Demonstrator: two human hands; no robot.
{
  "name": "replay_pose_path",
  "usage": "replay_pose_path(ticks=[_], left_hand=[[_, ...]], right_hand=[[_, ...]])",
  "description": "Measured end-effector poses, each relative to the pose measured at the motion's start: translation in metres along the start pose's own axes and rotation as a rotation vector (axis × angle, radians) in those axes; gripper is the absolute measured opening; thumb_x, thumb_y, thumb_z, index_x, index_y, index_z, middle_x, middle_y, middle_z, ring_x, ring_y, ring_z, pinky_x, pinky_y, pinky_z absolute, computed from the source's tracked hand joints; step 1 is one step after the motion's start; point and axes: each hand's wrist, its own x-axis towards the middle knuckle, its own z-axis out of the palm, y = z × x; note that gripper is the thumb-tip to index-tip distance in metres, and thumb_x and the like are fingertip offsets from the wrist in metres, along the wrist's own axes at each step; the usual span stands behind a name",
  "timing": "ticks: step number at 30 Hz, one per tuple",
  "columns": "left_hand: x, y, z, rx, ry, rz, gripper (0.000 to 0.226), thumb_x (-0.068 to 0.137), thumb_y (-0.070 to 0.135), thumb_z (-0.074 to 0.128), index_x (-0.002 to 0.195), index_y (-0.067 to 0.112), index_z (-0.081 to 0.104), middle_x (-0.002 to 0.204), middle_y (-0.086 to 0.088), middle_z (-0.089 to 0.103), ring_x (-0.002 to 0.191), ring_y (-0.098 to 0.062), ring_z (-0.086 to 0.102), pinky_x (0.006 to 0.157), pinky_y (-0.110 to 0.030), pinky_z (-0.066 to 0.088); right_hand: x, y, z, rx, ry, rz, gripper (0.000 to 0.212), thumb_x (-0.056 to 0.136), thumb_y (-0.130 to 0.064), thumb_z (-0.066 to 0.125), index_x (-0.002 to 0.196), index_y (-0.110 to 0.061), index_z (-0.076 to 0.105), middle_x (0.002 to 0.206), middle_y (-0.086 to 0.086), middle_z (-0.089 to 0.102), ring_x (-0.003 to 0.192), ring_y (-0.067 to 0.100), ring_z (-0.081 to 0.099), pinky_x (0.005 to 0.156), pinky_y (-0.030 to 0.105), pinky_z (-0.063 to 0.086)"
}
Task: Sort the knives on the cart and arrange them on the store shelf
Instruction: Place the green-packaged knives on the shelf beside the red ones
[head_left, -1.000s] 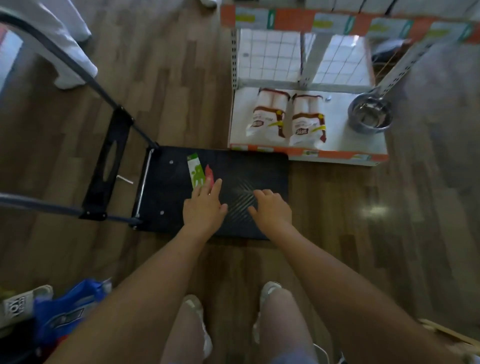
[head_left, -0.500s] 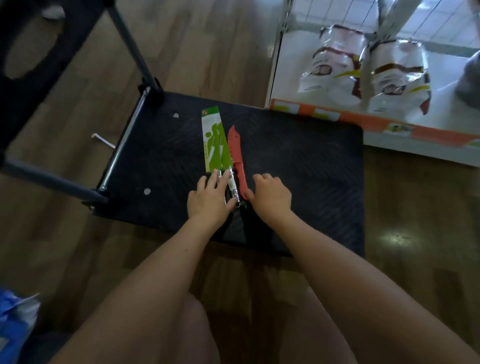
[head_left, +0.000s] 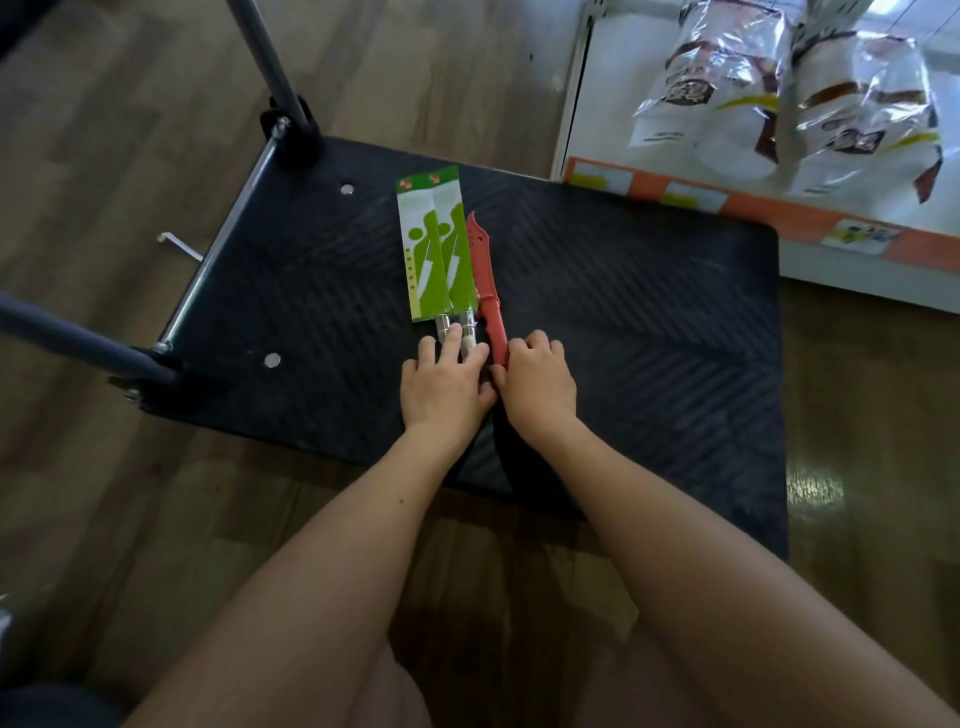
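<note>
Wood-look flooring is seen under a flat black cart (head_left: 597, 322) with a ribbed deck, and a white store shelf (head_left: 597, 104) with an orange price strip stands just beyond its far right corner. Two bagged packs (head_left: 789, 98) lie on that shelf.

From the head view, three knives are counted on the deck, side by side: two in green card sleeves (head_left: 434, 249) and one red knife (head_left: 485, 291) touching the right sleeve. Only the handle ends of the sleeved pair are exposed.

The left hand (head_left: 447, 384) is laid flat with fingers spread over the two metal-collared handles, pressing rather than gripping. The right hand (head_left: 537, 382) is curled around the butt of the red handle, pinching it.

All three are judged light and stiff. The card sleeves would likely slide or crease, so the handles are the safer hold. The red blade appears to be uncovered and is best kept pointed away.
</note>
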Motion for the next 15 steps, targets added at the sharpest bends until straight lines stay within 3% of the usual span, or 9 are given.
replay_pose_path(ticks=[3, 6, 11, 15], left_hand=[[0.001, 0.001, -0.002, 0.046, 0.043, 0.004, 0.037, 0.094, 0.03, 0.042, 0.13, 0.021, 0.042, 0.146, -0.007, 0.033, 0.124, -0.028, 0.034, 0.093, -0.036, 0.036], [0.004, 0.004, -0.003, -0.012, 0.065, -0.018, 0.026, 0.093, 0.017, 0.045, 0.119, 0.014, 0.047, 0.126, -0.012, 0.05, 0.118, -0.027, 0.039, 0.088, -0.033, 0.039], [0.005, 0.005, -0.006, -0.261, 0.05, -0.111, 0.02, 0.092, 0.011, 0.048, 0.112, 0.011, 0.051, 0.11, -0.016, 0.047, 0.097, -0.028, 0.05, 0.074, -0.034, 0.045], [0.006, 0.004, -0.01, -0.359, -0.014, -0.114, 0.018, 0.089, 0.018, 0.054, 0.106, 0.013, 0.056, 0.106, -0.013, 0.047, 0.088, -0.028, 0.052, 0.067, -0.032, 0.041]], right_hand=[[0.002, -0.001, -0.001, 0.106, -0.001, 0.045, 0.024, 0.094, -0.018, 0.048, 0.111, -0.002, 0.054, 0.117, 0.013, 0.049, 0.105, 0.026, 0.049, 0.08, 0.032, 0.044], [0.005, -0.002, -0.003, 0.209, -0.018, 0.125, 0.023, 0.091, -0.015, 0.052, 0.108, -0.001, 0.053, 0.114, 0.016, 0.051, 0.103, 0.03, 0.052, 0.085, 0.036, 0.046], [0.006, 0.002, -0.006, 0.373, -0.106, 0.245, 0.028, 0.083, -0.02, 0.064, 0.105, -0.004, 0.056, 0.104, 0.013, 0.062, 0.094, 0.027, 0.061, 0.081, 0.036, 0.051], [0.005, 0.006, -0.012, 0.446, -0.146, 0.27, 0.016, 0.081, -0.02, 0.066, 0.093, -0.009, 0.066, 0.093, 0.008, 0.067, 0.089, 0.021, 0.064, 0.077, 0.031, 0.052]])
